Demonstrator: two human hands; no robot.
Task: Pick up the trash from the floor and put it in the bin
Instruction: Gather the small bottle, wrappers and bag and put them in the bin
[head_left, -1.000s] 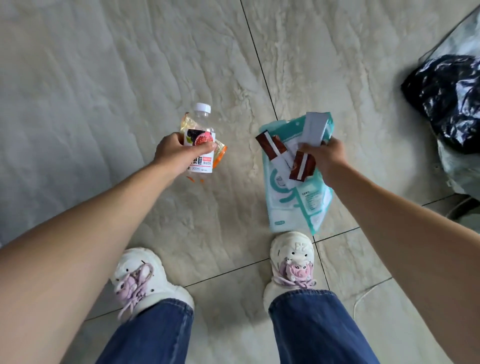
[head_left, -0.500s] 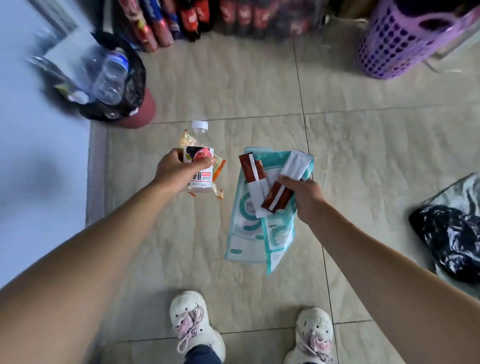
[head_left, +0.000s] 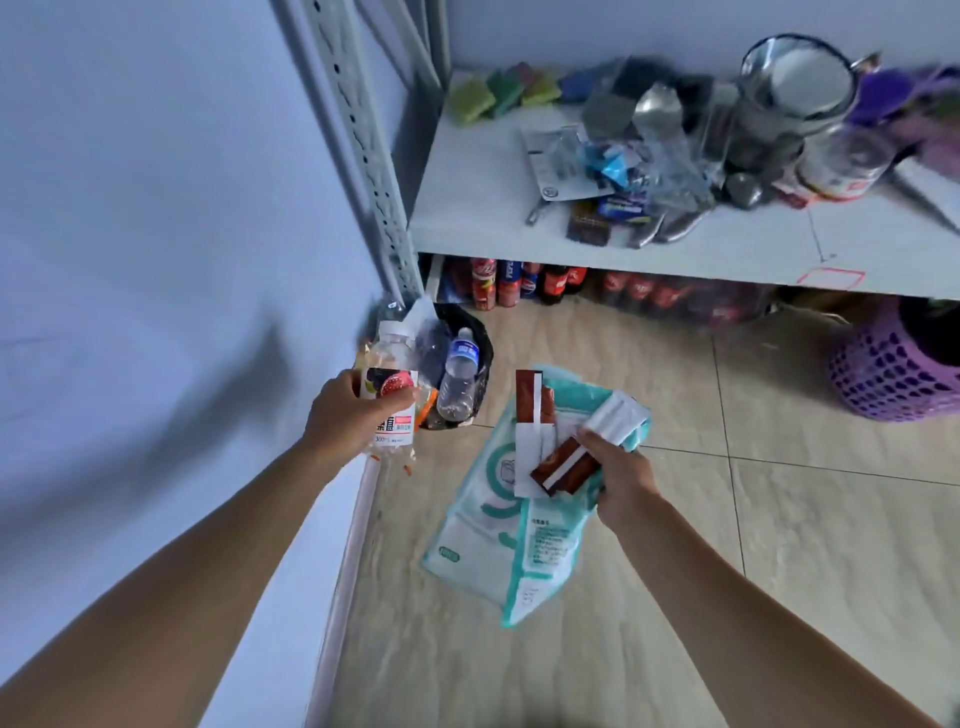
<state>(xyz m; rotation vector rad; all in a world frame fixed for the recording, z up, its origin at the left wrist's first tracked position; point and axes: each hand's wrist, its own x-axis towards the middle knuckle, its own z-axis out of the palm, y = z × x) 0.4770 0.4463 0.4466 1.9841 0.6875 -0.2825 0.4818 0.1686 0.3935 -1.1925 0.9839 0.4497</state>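
Note:
My left hand (head_left: 349, 415) grips a small clear plastic bottle (head_left: 395, 387) with a white cap and a fruit label, together with an orange-edged wrapper (head_left: 429, 408). My right hand (head_left: 621, 475) holds a bunch of trash: a large teal and white plastic bag (head_left: 498, 535) hanging down, brown and white sachets (head_left: 530, 402) and a white packet (head_left: 613, 418). The bin (head_left: 480, 338), lined with a black bag, stands on the floor by the wall, just beyond my left hand. A clear bottle with a blue label (head_left: 460, 382) lies inside it.
A grey metal shelf (head_left: 519, 228) crowded with sponges, packets and metal pots stands behind the bin. Soda bottles (head_left: 519, 280) line the floor under it. A purple perforated basket (head_left: 893, 371) sits at the right. The white wall (head_left: 156, 260) runs along the left.
The view has tilted up and come closer to the shelf and bin; my feet have dropped out of sight. Both hands, still holding their trash, are now nearer the bin.

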